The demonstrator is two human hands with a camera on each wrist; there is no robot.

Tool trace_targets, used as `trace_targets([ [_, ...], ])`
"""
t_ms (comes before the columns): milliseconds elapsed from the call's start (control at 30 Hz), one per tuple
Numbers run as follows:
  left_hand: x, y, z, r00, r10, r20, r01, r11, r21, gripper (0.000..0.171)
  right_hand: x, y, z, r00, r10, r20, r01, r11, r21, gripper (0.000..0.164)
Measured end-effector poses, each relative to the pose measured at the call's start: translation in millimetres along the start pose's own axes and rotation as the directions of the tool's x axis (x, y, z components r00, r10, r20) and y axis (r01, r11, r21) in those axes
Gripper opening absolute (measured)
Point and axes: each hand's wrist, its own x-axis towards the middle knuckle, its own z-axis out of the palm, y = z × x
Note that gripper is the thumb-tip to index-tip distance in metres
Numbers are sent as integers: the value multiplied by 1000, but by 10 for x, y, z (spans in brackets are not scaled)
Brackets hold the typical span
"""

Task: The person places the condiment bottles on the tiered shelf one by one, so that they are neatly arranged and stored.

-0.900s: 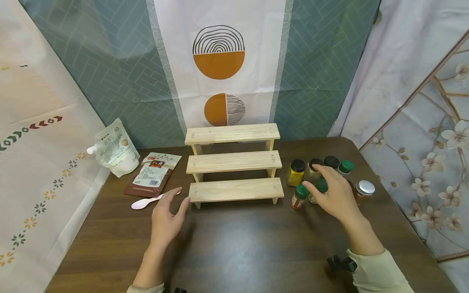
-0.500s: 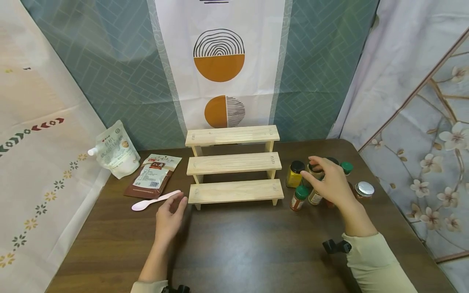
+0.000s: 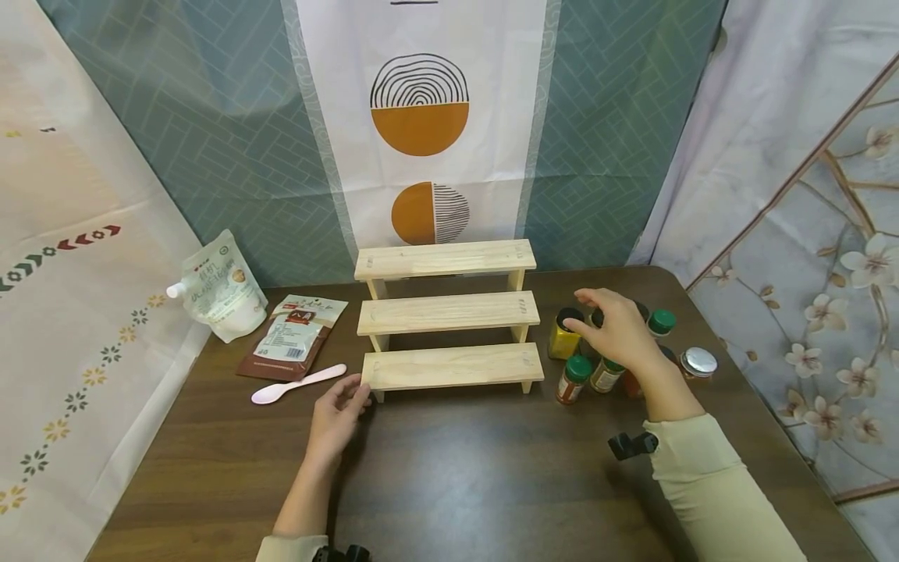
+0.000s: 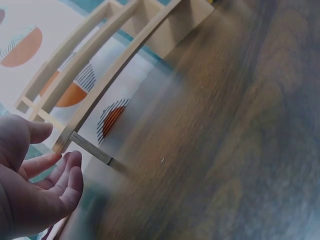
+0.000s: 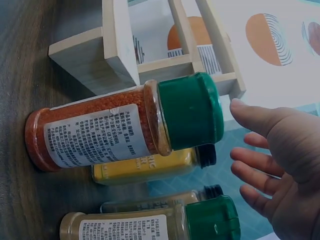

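A three-tier wooden step rack [image 3: 449, 367] stands at the middle back of the table. My left hand [image 3: 337, 414] is at the left end of its lowest board, a fingertip right at the corner in the left wrist view, thumb apart. Above a group of spice jars on the right hovers my right hand [image 3: 621, 332], fingers spread and holding nothing. Nearest to it is a jar of yellow powder [image 3: 562, 345] with a black lid. A green-capped jar of red flakes [image 5: 95, 130] stands in front. My hand partly hides several jars behind.
Left of the rack lie a pink spoon [image 3: 298, 384] and a brown packet [image 3: 291, 336]. A white spouted pouch [image 3: 228, 289] leans against the backdrop. At the far right stands a jar with a silver lid [image 3: 698, 361].
My right hand has moved left across the jars, towards the yellow one. My left hand has shifted right to the end of the lowest board, uncovering the spoon's handle.
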Motion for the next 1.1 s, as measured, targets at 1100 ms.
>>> trace_targets([
  [1100,77,-31,84,998,-57,-36,47,972,-231,37,175,40,19,994,-34,108,42,996,-75,58],
])
